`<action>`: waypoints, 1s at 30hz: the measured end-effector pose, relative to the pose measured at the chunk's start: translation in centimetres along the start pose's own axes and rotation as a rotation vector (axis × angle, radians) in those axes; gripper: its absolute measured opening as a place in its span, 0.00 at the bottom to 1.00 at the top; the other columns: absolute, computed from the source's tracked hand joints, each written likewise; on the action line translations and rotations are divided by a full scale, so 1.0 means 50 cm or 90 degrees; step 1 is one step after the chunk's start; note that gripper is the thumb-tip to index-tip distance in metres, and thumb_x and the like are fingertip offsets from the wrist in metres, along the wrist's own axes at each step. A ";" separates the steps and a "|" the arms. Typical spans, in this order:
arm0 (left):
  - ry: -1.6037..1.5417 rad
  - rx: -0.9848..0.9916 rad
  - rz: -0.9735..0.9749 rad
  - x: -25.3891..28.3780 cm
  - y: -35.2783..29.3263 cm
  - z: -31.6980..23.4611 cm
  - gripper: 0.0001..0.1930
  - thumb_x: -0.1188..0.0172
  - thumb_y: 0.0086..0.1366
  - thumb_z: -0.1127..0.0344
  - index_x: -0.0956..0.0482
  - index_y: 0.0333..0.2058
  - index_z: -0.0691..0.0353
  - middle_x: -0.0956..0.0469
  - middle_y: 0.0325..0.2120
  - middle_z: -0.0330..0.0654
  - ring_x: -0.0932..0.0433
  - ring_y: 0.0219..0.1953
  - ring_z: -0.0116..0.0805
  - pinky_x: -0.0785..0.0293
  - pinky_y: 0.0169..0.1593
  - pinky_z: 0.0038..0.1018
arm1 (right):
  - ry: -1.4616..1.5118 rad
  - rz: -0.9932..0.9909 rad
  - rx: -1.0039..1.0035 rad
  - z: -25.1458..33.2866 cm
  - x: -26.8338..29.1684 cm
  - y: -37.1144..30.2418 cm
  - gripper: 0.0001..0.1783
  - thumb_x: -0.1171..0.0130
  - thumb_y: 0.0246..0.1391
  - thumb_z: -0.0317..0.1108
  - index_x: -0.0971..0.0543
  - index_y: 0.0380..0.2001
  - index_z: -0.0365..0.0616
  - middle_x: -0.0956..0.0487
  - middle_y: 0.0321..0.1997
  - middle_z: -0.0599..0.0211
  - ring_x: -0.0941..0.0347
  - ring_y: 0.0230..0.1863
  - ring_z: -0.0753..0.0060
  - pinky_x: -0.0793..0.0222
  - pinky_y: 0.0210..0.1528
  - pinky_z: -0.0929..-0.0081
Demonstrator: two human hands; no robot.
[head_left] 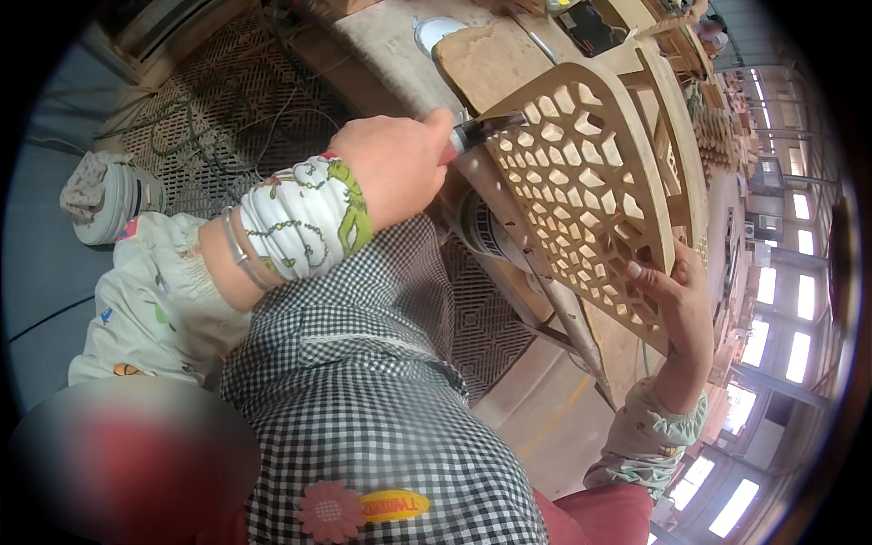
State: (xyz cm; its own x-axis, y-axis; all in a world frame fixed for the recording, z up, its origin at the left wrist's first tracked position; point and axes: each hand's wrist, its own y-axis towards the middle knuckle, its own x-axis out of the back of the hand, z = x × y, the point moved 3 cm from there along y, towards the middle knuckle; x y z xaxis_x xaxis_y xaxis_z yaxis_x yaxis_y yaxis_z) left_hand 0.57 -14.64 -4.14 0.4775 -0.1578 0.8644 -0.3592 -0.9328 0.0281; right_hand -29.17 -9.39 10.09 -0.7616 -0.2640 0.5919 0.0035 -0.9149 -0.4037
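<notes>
My left hand (392, 171) is closed around a small tool (468, 136) with a reddish handle, a grey collar and a dark narrow end. The dark end rests at the upper left edge of a pale wooden lattice panel (643, 177) full of many-sided holes. Its exact kind is hard to make out. With thumb on the face and fingers behind, my right hand (679, 295) grips the panel's lower right edge. The panel stands tilted and seems part of a wooden frame (656, 109), whose bars show behind it.
A workbench (381, 45) runs behind the panel, bearing a brown board (490, 59), a white round lid (440, 34) and a black case (590, 29). A bucket (481, 227) sits below the bench. At left stands a white bucket (113, 218) with cloth, beside patterned floor matting (213, 77) and hoses.
</notes>
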 end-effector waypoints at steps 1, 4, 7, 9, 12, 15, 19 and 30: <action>0.007 -0.001 0.001 0.001 -0.002 0.000 0.17 0.37 0.67 0.59 0.32 0.43 0.63 0.17 0.25 0.52 0.14 0.30 0.55 0.19 0.33 0.47 | -0.002 -0.003 0.008 0.002 0.001 0.000 0.26 0.27 0.57 0.34 0.19 0.56 0.33 0.18 0.37 0.72 0.28 0.34 0.82 0.32 0.37 0.80; 0.012 0.000 -0.001 0.000 -0.014 -0.003 0.17 0.37 0.67 0.60 0.32 0.44 0.64 0.17 0.24 0.52 0.15 0.29 0.54 0.19 0.32 0.46 | 0.014 0.027 -0.019 0.004 0.005 0.001 0.25 0.27 0.56 0.34 0.19 0.55 0.33 0.18 0.36 0.72 0.28 0.33 0.82 0.32 0.37 0.80; 0.027 -0.002 -0.020 -0.004 0.004 -0.014 0.17 0.37 0.67 0.60 0.33 0.44 0.63 0.17 0.23 0.52 0.14 0.29 0.54 0.18 0.32 0.46 | 0.022 0.012 -0.016 -0.003 0.009 0.005 0.24 0.26 0.56 0.34 0.18 0.53 0.33 0.19 0.35 0.72 0.29 0.33 0.82 0.33 0.37 0.79; 0.037 0.008 -0.010 -0.006 0.001 -0.014 0.16 0.37 0.67 0.60 0.33 0.43 0.63 0.17 0.23 0.52 0.14 0.29 0.54 0.18 0.32 0.45 | 0.013 0.007 0.000 -0.003 0.006 0.005 0.24 0.26 0.56 0.34 0.18 0.53 0.33 0.19 0.34 0.72 0.29 0.33 0.82 0.33 0.37 0.79; 0.049 -0.002 -0.003 0.004 -0.022 0.000 0.16 0.36 0.67 0.61 0.33 0.42 0.63 0.17 0.23 0.52 0.14 0.28 0.53 0.18 0.32 0.45 | 0.021 0.010 0.007 -0.001 0.004 0.008 0.24 0.26 0.56 0.35 0.18 0.53 0.33 0.19 0.34 0.72 0.29 0.32 0.82 0.33 0.35 0.79; 0.063 -0.015 -0.024 -0.001 -0.008 -0.006 0.16 0.36 0.67 0.61 0.33 0.42 0.63 0.17 0.23 0.52 0.14 0.28 0.53 0.19 0.31 0.45 | 0.003 -0.006 0.004 -0.007 0.009 0.006 0.25 0.26 0.55 0.36 0.18 0.53 0.34 0.19 0.34 0.72 0.28 0.32 0.82 0.34 0.35 0.80; 0.054 -0.013 -0.075 -0.019 0.009 -0.010 0.17 0.37 0.67 0.61 0.33 0.42 0.64 0.17 0.25 0.52 0.15 0.29 0.54 0.19 0.32 0.46 | 0.003 0.013 0.002 -0.005 0.010 0.010 0.25 0.26 0.55 0.36 0.18 0.53 0.34 0.19 0.34 0.72 0.28 0.32 0.82 0.34 0.35 0.80; 0.011 0.035 0.027 -0.021 -0.049 0.014 0.19 0.38 0.68 0.57 0.34 0.45 0.64 0.17 0.27 0.53 0.15 0.32 0.57 0.19 0.35 0.50 | 0.043 -0.003 0.011 -0.017 0.011 0.010 0.27 0.26 0.55 0.36 0.19 0.55 0.34 0.17 0.38 0.70 0.27 0.34 0.82 0.33 0.37 0.80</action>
State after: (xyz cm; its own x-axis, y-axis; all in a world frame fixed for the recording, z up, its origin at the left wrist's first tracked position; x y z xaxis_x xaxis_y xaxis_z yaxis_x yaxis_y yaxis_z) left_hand 1.51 -12.43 -5.45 0.4489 -0.1923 0.8726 -0.3333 -0.9421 -0.0361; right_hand -30.14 -9.72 9.62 -0.8038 -0.2389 0.5448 0.0106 -0.9214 -0.3885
